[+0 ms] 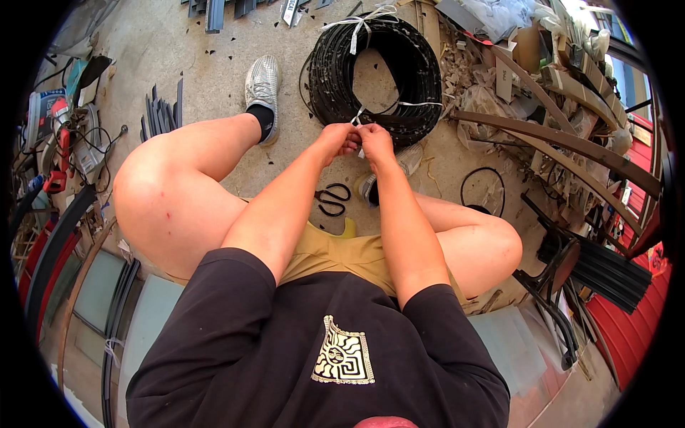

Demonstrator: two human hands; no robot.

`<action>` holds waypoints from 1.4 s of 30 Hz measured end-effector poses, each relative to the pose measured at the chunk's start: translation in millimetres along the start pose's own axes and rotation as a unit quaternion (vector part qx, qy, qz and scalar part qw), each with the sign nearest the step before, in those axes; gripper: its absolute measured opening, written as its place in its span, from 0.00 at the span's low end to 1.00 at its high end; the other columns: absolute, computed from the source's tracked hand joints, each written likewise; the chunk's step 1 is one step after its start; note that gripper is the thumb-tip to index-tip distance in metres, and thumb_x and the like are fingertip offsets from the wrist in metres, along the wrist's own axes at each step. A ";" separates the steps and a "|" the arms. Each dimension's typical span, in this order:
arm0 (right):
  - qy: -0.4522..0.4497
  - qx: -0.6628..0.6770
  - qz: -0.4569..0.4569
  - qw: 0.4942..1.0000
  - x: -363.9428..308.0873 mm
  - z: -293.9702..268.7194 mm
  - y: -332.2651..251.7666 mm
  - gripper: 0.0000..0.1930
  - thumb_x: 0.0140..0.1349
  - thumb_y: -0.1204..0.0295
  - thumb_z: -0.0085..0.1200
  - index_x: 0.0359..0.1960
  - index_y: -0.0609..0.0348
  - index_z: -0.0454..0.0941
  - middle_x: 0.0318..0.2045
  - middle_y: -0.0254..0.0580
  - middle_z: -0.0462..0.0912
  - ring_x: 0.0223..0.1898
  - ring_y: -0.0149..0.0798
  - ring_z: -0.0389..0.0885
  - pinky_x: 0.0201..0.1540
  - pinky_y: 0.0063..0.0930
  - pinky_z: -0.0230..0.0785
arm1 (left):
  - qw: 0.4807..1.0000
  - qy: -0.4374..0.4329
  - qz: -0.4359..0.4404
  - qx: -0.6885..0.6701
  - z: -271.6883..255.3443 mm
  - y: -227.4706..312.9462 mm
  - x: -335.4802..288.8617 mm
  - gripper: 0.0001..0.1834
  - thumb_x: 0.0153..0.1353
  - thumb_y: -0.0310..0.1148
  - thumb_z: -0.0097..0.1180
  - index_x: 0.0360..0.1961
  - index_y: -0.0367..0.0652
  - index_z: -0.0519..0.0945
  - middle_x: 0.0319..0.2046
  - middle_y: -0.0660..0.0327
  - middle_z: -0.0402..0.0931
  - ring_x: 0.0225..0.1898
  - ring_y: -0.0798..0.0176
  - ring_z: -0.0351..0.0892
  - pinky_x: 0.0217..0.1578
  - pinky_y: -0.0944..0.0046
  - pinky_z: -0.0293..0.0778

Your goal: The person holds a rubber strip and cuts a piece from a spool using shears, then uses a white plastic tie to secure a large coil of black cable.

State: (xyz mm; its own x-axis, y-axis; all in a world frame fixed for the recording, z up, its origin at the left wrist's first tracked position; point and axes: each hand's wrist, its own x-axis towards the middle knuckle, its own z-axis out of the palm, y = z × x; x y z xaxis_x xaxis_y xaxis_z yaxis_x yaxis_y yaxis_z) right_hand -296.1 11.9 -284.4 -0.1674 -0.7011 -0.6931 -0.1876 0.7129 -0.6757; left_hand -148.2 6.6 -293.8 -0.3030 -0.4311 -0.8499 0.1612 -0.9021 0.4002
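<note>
A thick coil of thin black strip or tubing (pixel 330 75) lies on the floor in front of me. White ties wrap it at the far side and at the right. At its near edge, a white tie (pixel 358 114) runs into my fingers. My left hand (pixel 338 143) is closed in a pinch on this tie, its other fingers curled. Right beside it, my right hand (pixel 376 145) pinches the same tie, and a short white end shows below the fingers. The fingertips almost touch, so any knot between them is hidden. Black-handled scissors (pixel 332 200) lie on the floor between my legs.
Scrap wood, plastic bags and bent brown strips (pixel 564 146) are heaped at the right. Dark grey profile pieces (pixel 163 114) lie left of my shoe. A red power tool (pixel 58 160) and cables are at the far left. Glass panes (pixel 151 314) lie near me.
</note>
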 end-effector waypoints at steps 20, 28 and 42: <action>0.003 -0.013 -0.014 1.000 6.0 5.2 11.2 0.14 0.73 0.64 0.64 0.43 0.66 0.89 0.36 0.40 0.91 0.36 0.33 0.84 0.41 0.34 0.77 | 0.997 0.067 0.029 -0.006 5.9 -3.2 11.8 0.10 0.75 0.40 0.57 0.43 0.47 0.86 0.36 0.66 0.87 0.35 0.69 0.86 0.37 0.67 0.82; 0.003 -0.019 -0.016 1.000 1.0 5.2 6.8 0.14 0.73 0.63 0.64 0.44 0.65 0.89 0.35 0.40 0.90 0.36 0.32 0.83 0.40 0.34 0.76 | 0.990 0.124 0.066 0.010 8.7 -8.1 20.8 0.08 0.72 0.33 0.61 0.44 0.40 0.86 0.35 0.64 0.86 0.33 0.69 0.83 0.36 0.66 0.79; 0.113 -0.023 0.018 0.993 0.4 20.4 16.2 0.16 0.73 0.61 0.63 0.43 0.65 0.88 0.34 0.44 0.90 0.35 0.36 0.85 0.40 0.38 0.76 | 0.971 0.195 0.132 -0.027 20.4 -13.2 23.9 0.10 0.73 0.27 0.61 0.54 0.42 0.82 0.39 0.64 0.84 0.33 0.69 0.80 0.34 0.66 0.77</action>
State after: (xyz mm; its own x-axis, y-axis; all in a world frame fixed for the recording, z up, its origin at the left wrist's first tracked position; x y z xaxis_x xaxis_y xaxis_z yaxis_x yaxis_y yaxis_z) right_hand -279.5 23.5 -300.7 -0.3866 -0.6647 -0.6393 -0.2207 0.7397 -0.6357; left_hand -176.8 7.9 -312.4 0.1336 -0.5985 -0.7899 0.2369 -0.7547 0.6118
